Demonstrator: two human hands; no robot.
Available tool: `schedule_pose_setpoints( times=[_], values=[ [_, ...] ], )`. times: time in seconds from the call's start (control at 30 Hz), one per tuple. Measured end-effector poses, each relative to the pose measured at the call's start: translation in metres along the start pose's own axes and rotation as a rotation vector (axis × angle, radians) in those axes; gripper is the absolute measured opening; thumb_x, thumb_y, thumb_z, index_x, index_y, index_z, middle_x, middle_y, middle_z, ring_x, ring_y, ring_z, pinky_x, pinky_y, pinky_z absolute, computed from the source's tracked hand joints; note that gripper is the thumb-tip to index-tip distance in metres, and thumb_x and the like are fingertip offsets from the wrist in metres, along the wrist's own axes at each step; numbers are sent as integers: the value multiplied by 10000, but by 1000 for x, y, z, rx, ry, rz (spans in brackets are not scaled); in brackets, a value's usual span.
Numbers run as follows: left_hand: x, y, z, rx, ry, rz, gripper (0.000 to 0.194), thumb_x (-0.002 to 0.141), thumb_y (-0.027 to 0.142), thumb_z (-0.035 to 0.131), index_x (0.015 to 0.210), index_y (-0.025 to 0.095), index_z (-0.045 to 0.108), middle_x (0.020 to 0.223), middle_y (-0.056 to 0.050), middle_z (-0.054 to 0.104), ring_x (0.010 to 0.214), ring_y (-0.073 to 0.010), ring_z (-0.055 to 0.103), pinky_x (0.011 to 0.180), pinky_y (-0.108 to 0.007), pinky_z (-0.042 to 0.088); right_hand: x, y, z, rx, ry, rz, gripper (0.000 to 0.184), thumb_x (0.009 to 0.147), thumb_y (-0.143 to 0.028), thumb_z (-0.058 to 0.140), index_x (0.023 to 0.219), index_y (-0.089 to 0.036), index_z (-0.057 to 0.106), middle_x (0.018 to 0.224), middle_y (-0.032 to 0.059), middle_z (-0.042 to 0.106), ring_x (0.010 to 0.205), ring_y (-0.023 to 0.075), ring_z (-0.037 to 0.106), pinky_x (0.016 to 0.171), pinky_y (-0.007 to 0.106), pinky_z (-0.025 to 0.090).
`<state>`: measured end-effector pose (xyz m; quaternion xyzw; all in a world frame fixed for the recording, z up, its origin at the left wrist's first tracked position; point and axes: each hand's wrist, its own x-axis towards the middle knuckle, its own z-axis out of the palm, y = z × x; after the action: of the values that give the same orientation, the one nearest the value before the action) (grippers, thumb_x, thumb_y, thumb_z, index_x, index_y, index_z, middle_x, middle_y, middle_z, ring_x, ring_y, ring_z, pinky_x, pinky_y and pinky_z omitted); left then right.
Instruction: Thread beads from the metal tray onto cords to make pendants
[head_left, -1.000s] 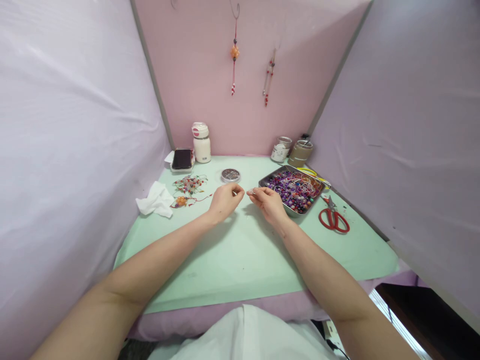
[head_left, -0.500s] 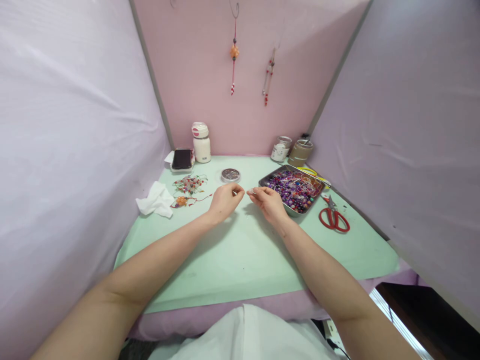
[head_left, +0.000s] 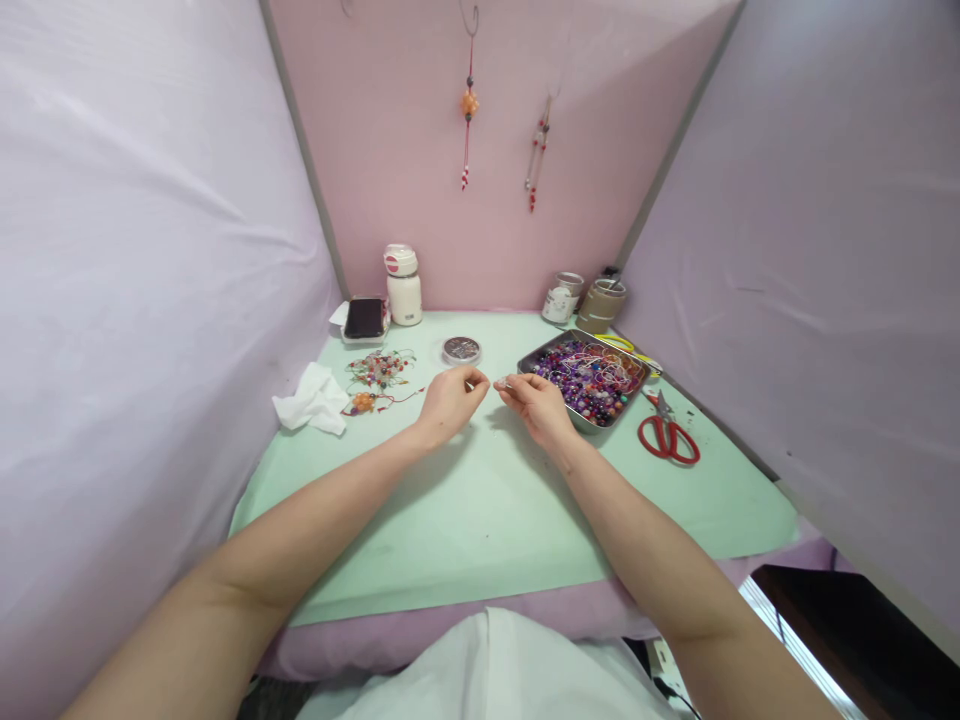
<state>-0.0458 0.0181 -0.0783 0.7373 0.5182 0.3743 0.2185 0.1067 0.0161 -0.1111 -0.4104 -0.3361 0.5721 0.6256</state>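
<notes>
Over the middle of the mat my left hand (head_left: 452, 402) is closed in a pinch. A thin red cord (head_left: 401, 399) with an orange bead cluster (head_left: 363, 402) runs along the mat to this hand and passes out of sight behind it. Facing it, a short gap away, my right hand (head_left: 537, 404) pinches a tiny pale bead (head_left: 503, 382) between thumb and fingertips; its exact shape is too small to tell. Just beyond the right hand stands a metal tray (head_left: 597, 430) full of purple and mixed beads with loose strings.
Red-handled scissors (head_left: 668, 440) lie right of the tray. A tangle of beaded strings (head_left: 380, 368) and a white tissue (head_left: 311, 398) lie left. Behind are a round bead case (head_left: 461, 350), a white bottle (head_left: 405, 290) and two jars (head_left: 602, 305). Beaded ornaments (head_left: 469, 103) hang on the back wall.
</notes>
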Motion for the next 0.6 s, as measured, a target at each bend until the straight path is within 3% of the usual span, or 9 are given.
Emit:
schedule_pose_setpoints(
  times=[0.6],
  values=[
    [0,-1,1,12,6,-1,174,753,247,522,772,187,685,784,-17,702,670,-138,585,696,-254,433,0,1,-1,-24,-14,-31,222,612,-295,786,681,-164,620,755,36,701,759,130,661,771,251,546]
  ],
)
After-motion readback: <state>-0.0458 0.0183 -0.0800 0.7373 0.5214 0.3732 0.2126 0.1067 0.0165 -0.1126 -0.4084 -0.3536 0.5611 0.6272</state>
